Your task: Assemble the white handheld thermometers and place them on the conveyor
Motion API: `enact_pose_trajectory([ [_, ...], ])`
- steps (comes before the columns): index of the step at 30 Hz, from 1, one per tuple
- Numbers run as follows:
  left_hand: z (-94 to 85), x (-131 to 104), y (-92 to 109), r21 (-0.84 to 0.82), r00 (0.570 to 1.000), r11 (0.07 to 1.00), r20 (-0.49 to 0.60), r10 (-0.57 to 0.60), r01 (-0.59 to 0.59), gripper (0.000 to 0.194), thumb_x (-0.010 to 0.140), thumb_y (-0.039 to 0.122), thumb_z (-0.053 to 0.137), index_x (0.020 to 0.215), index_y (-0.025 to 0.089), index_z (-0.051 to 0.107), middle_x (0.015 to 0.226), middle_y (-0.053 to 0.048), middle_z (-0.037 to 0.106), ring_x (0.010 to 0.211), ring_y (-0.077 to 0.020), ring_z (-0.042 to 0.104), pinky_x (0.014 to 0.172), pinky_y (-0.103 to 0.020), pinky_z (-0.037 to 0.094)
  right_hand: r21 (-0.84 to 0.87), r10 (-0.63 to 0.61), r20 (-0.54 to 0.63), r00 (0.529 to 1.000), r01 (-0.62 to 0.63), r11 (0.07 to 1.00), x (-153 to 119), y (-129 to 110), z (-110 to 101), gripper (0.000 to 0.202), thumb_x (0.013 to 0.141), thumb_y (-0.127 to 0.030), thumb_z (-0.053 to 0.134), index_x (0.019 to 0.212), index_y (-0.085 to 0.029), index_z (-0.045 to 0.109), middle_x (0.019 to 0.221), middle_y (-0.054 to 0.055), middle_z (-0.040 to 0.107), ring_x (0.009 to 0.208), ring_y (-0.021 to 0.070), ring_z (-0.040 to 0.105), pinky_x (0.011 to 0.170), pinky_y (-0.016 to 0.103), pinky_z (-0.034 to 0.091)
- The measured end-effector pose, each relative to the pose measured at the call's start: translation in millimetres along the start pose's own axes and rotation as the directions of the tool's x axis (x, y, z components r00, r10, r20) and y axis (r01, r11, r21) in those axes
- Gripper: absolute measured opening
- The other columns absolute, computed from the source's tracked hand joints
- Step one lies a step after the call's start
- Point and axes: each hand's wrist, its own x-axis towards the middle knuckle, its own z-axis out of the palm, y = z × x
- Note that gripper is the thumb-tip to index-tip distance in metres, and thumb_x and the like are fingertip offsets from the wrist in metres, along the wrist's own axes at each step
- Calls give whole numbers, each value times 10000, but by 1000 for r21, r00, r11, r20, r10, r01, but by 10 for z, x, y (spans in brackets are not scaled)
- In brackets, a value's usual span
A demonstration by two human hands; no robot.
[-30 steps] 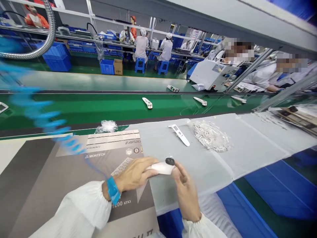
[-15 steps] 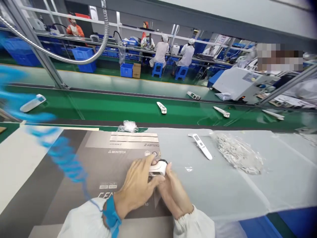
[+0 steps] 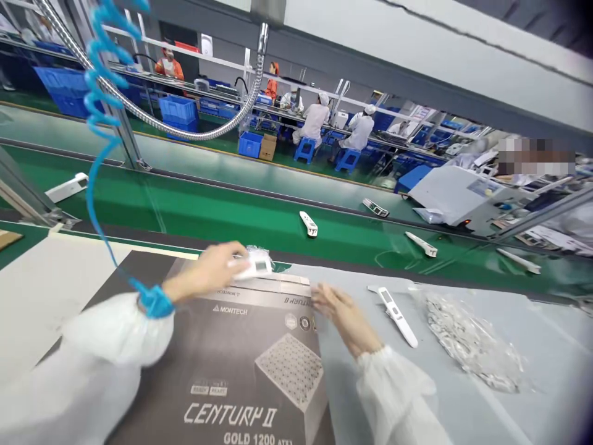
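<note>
My left hand (image 3: pixel 210 269), a blue strap round its wrist, is closed on a white handheld thermometer (image 3: pixel 259 266) with a small dark screen. It is above the far edge of the flat dark Montech carton (image 3: pixel 222 352), and motion blurs it. My right hand (image 3: pixel 343 312) is over the carton's right edge, fingers loosely stretched and holding nothing. Right of that hand, a white thermometer shell (image 3: pixel 397 316) lies on the grey sheet (image 3: pixel 365 383). A transparent bag of small pale parts (image 3: pixel 472 340) rests beyond it.
A green conveyor belt (image 3: pixel 222 222) runs across behind the table, carrying several white device bodies such as this one (image 3: pixel 309 224). A blue coiled cord (image 3: pixel 95 191) hangs at left down to the wrist strap. Overhead curves a metal hose (image 3: pixel 185 131). Co-workers sit at a far bench.
My left hand has moved up and left with the thermometer, away from my right hand. My right hand has let go of it and shifted slightly right. The camera view has tilted.
</note>
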Motion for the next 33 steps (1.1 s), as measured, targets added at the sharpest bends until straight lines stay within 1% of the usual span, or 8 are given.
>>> enact_pose_trajectory([
  [6, -520, 799, -736, 264, 946, 955, -320, -49, 138, 375, 926, 148, 442, 1274, 73, 561, 863, -43, 703, 851, -216, 679, 840, -324, 478, -404, -223, -176, 959, 136, 905, 1357, -371, 32, 319, 820, -408, 661, 1034, -172, 641, 1074, 112, 696, 1000, 239, 639, 974, 445, 460],
  [13, -362, 633, -814, 368, 935, 927, -347, 72, 66, 277, 944, 190, 493, 1152, 50, 611, 1250, -174, 618, 1177, -290, 564, 1028, -498, 409, -631, -314, -100, 944, 184, 754, 2053, -562, 703, 360, 840, -271, 661, 1164, -126, 602, 1254, 164, 594, 1231, 324, 497, 1058, 569, 332],
  [18, -195, 350, -396, 348, 920, 927, -300, 252, -140, 378, 981, 292, 459, 1302, 110, 539, 1403, -114, 534, 1328, -232, 455, 1132, -394, 340, -575, -416, 240, 877, 474, 667, 1448, -857, 804, 416, 835, -241, 610, 1248, -190, 595, 1289, 111, 607, 1211, 285, 521, 1073, 456, 344],
  [20, -121, 209, -214, 314, 901, 919, -280, 330, -239, 462, 965, 358, 489, 1366, 128, 487, 1468, -116, 468, 1369, -270, 402, 1139, -439, 318, -435, -452, 464, 761, 641, 633, 1019, -941, 746, 390, 817, -310, 658, 1203, -257, 644, 1240, 46, 650, 1179, 270, 551, 1065, 422, 365],
  [23, 39, -47, -16, 72, 962, 960, -17, 271, -269, 382, 929, 401, 536, 1241, 188, 594, 1232, -69, 661, 1097, -257, 625, 918, -364, 493, -212, -500, 630, 595, 751, 626, 402, -925, 653, 356, 838, -397, 659, 1176, -290, 681, 1224, 41, 668, 1188, 293, 551, 1071, 447, 350],
  [25, 168, -234, 56, -61, 980, 983, 84, 179, -175, 287, 923, 369, 540, 1141, 213, 643, 1045, -34, 724, 907, -227, 677, 781, -313, 513, -190, -503, 594, 628, 717, 671, 94, -841, 621, 362, 877, -408, 614, 1221, -304, 657, 1269, 41, 645, 1208, 284, 541, 1062, 437, 356],
  [28, 340, -489, 118, -49, 996, 995, 1, 85, -84, 255, 903, 330, 572, 1131, 240, 645, 1055, -38, 725, 937, -242, 672, 793, -322, 490, -223, -544, 441, 714, 674, 704, -177, -691, 624, 254, 898, -398, 589, 1108, -305, 696, 1197, 44, 672, 1138, 268, 574, 1010, 420, 388],
  [33, 484, -711, 155, 121, 999, 992, -43, 30, -24, 237, 922, 325, 534, 1112, 239, 646, 1011, -72, 731, 946, -278, 674, 749, -334, 466, -461, -679, 373, 633, 761, 456, -358, -480, 708, 86, 884, -318, 616, 848, -306, 694, 980, 31, 719, 991, 270, 576, 1003, 459, 283],
])
